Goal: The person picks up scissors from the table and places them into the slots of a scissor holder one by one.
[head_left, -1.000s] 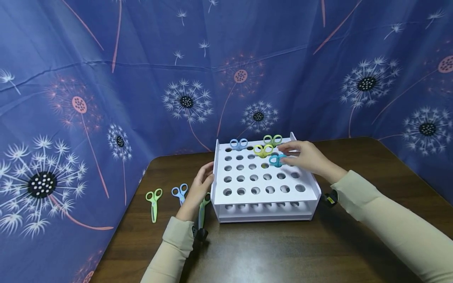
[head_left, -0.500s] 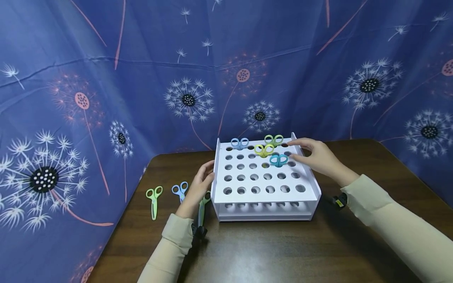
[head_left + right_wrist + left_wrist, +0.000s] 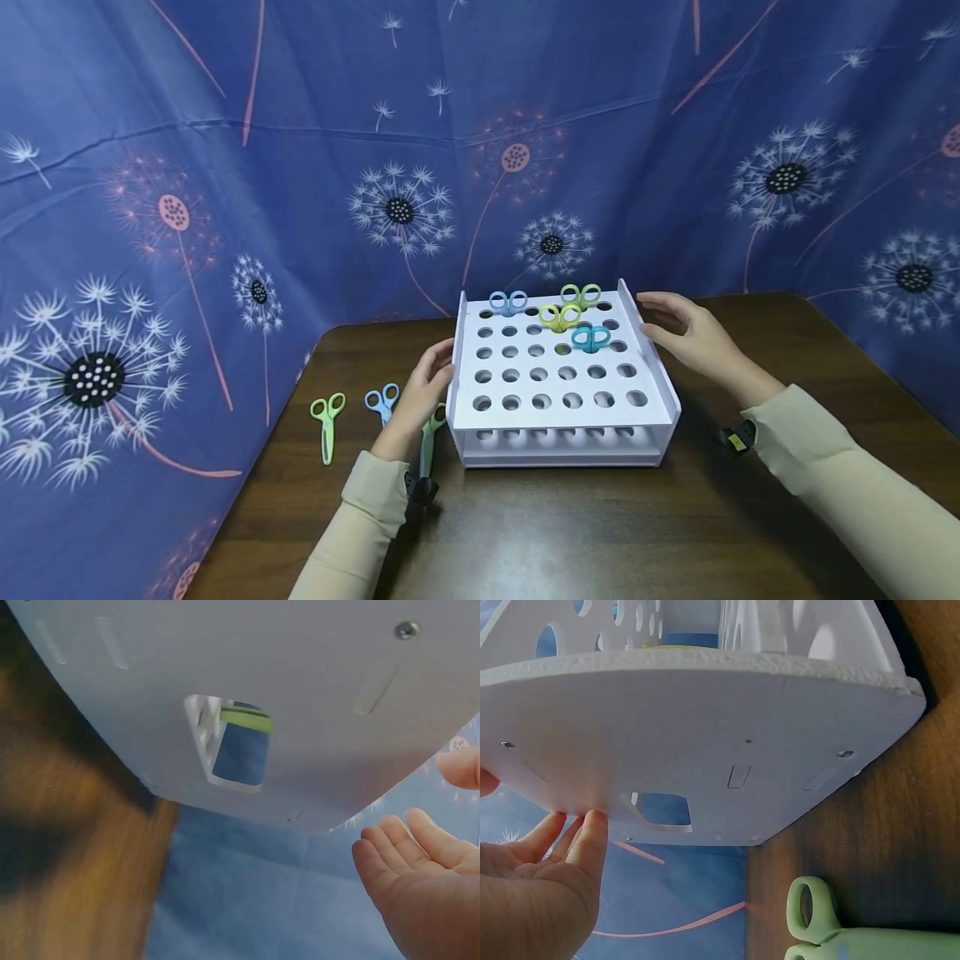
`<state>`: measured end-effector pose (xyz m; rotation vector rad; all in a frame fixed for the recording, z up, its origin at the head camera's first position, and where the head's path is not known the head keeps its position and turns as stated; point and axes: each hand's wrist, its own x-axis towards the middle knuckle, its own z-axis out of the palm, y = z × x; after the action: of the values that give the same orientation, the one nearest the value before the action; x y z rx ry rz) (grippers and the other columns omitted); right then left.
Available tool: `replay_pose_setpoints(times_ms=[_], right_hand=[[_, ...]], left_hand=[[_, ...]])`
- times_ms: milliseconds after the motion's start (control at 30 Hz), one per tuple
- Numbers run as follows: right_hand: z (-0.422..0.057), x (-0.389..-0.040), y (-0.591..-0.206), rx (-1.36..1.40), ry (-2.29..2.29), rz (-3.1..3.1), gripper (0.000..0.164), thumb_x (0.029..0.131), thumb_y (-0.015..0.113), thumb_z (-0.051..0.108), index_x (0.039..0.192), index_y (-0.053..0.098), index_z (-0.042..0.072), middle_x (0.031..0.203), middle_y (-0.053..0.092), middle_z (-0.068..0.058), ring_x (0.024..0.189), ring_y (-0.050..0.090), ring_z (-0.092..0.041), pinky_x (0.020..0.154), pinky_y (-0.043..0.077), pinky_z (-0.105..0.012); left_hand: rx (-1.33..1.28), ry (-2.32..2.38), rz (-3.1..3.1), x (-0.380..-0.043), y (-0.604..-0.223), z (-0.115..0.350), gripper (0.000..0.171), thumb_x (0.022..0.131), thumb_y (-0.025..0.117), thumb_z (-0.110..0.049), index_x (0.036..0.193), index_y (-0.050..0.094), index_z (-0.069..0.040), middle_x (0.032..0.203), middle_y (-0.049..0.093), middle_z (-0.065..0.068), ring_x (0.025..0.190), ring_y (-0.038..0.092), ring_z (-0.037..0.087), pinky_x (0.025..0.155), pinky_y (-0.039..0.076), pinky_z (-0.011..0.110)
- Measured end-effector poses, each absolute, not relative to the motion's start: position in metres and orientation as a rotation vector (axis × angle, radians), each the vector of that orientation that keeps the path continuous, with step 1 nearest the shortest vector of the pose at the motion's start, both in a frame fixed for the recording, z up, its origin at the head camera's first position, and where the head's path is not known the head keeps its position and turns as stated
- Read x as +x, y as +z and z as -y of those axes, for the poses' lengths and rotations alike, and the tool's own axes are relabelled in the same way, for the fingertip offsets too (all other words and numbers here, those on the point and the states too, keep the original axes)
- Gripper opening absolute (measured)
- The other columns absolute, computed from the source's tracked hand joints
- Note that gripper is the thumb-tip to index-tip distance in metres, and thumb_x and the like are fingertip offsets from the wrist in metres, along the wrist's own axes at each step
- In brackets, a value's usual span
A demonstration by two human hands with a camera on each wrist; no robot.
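Note:
A white rack (image 3: 562, 423) with rows of round holes stands mid-table. Teal (image 3: 591, 337), yellow (image 3: 560, 317), green (image 3: 581, 296) and blue scissors (image 3: 508, 303) sit in its holes, handles up. My left hand (image 3: 422, 392) rests its fingertips against the rack's left side panel, as the left wrist view also shows. Just off the right side panel is my right hand (image 3: 697, 340), fingers extended and holding nothing; the right wrist view shows its fingers (image 3: 394, 847) apart from the panel.
Left of the rack lie light green scissors (image 3: 327, 427), blue scissors (image 3: 383, 403) partly behind my left hand, and darker green scissors (image 3: 428, 442) behind the wrist. A blue dandelion-print cloth (image 3: 480, 167) hangs behind the wooden table (image 3: 570, 533).
My right hand let go of the teal scissors, which now sit in the rack. It then moved right, past the rack's right side panel. My left hand stayed at the left panel.

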<state>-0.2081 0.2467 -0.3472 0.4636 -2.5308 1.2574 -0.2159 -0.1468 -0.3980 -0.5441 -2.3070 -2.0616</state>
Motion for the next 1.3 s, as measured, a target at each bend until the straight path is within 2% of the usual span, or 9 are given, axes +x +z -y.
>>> replay_pose_setpoints(times_ms=[67, 133, 300, 367, 533, 767, 867, 1000, 1300], right_hand=[[-0.249, -0.207, -0.35, 0.46, 1.277, 2.517, 0.049, 0.094, 0.061, 0.01, 0.139, 0.046, -0.003, 0.137, 0.05, -0.027, 0.122, 0.051, -0.043, 0.087, 0.036, -0.001], [-0.25, -0.206, -0.353, 0.454, 1.3, 2.502, 0.05, 0.094, 0.061, 0.011, 0.14, 0.046, -0.002, 0.138, 0.051, -0.026, 0.122, 0.053, -0.038, 0.087, 0.036, 0.0], [-0.251, -0.204, -0.361, 0.461, 1.385, 2.427, 0.052, 0.093, 0.063, 0.01, 0.14, 0.045, -0.003, 0.135, 0.052, -0.027, 0.115, 0.055, -0.002, 0.089, 0.04, -0.004], [-0.251, -0.202, -0.364, 0.461, 1.428, 2.391, 0.052, 0.092, 0.063, 0.008, 0.139, 0.045, -0.005, 0.135, 0.052, -0.027, 0.112, 0.052, 0.007, 0.09, 0.041, -0.005], [-0.251, -0.199, -0.372, 0.443, 1.534, 2.316, 0.051, 0.092, 0.063, 0.006, 0.137, 0.045, -0.009, 0.135, 0.054, -0.018, 0.112, 0.052, 0.008, 0.089, 0.043, -0.006], [-0.247, -0.198, -0.382, 0.368, 1.616, 2.271, 0.046, 0.094, 0.062, 0.011, 0.134, 0.049, -0.008, 0.118, 0.061, 0.009, 0.105, 0.056, 0.008, 0.082, 0.045, -0.006], [-0.245, -0.197, -0.386, 0.351, 1.648, 2.25, 0.046, 0.095, 0.061, 0.012, 0.134, 0.05, -0.008, 0.115, 0.062, 0.013, 0.104, 0.057, 0.008, 0.081, 0.045, -0.007], [-0.243, -0.197, -0.391, 0.327, 1.635, 2.227, 0.044, 0.095, 0.061, 0.013, 0.132, 0.052, -0.008, 0.113, 0.062, 0.013, 0.102, 0.057, 0.008, 0.081, 0.045, -0.007], [-0.236, -0.198, -0.401, 0.274, 1.608, 2.153, 0.038, 0.096, 0.058, 0.01, 0.13, 0.056, -0.006, 0.122, 0.061, -0.005, 0.105, 0.054, 0.006, 0.084, 0.042, -0.006]], left_hand=[[-0.537, -2.06, 2.307, -0.216, -0.398, 0.146, 0.046, 0.101, 0.043, -0.007, 0.146, 0.036, -0.002, 0.145, 0.043, 0.023, 0.132, 0.045, 0.036, 0.096, 0.046, 0.039], [-0.53, -2.058, 2.308, -0.216, -0.398, 0.146, 0.046, 0.1, 0.043, -0.008, 0.145, 0.036, -0.002, 0.145, 0.043, 0.022, 0.132, 0.045, 0.036, 0.096, 0.046, 0.038], [-0.518, -2.058, 2.295, -0.216, -0.398, 0.145, 0.046, 0.1, 0.042, -0.007, 0.145, 0.037, -0.001, 0.144, 0.044, 0.023, 0.131, 0.045, 0.036, 0.097, 0.046, 0.037], [-0.512, -2.066, 2.289, -0.217, -0.398, 0.143, 0.046, 0.099, 0.042, -0.006, 0.145, 0.037, 0.0, 0.144, 0.044, 0.024, 0.13, 0.045, 0.036, 0.097, 0.046, 0.036], [-0.492, -2.075, 2.284, -0.215, -0.398, 0.142, 0.046, 0.099, 0.043, -0.005, 0.144, 0.038, 0.0, 0.144, 0.044, 0.024, 0.13, 0.045, 0.036, 0.098, 0.045, 0.036], [-0.448, -2.071, 2.297, -0.216, -0.398, 0.143, 0.046, 0.099, 0.042, -0.007, 0.144, 0.039, -0.002, 0.144, 0.045, 0.021, 0.131, 0.045, 0.033, 0.101, 0.042, 0.035], [-0.428, -2.079, 2.294, -0.216, -0.397, 0.143, 0.047, 0.098, 0.041, -0.005, 0.144, 0.039, -0.001, 0.144, 0.045, 0.021, 0.131, 0.045, 0.033, 0.1, 0.042, 0.035], [-0.412, -2.083, 2.297, -0.214, -0.396, 0.142, 0.047, 0.097, 0.04, -0.006, 0.144, 0.04, -0.003, 0.144, 0.045, 0.02, 0.132, 0.044, 0.031, 0.1, 0.041, 0.036], [-0.431, -2.032, 2.308, -0.215, -0.395, 0.141, 0.047, 0.097, 0.04, -0.005, 0.144, 0.04, -0.001, 0.144, 0.045, 0.021, 0.133, 0.044, 0.033, 0.107, 0.036, 0.044]])
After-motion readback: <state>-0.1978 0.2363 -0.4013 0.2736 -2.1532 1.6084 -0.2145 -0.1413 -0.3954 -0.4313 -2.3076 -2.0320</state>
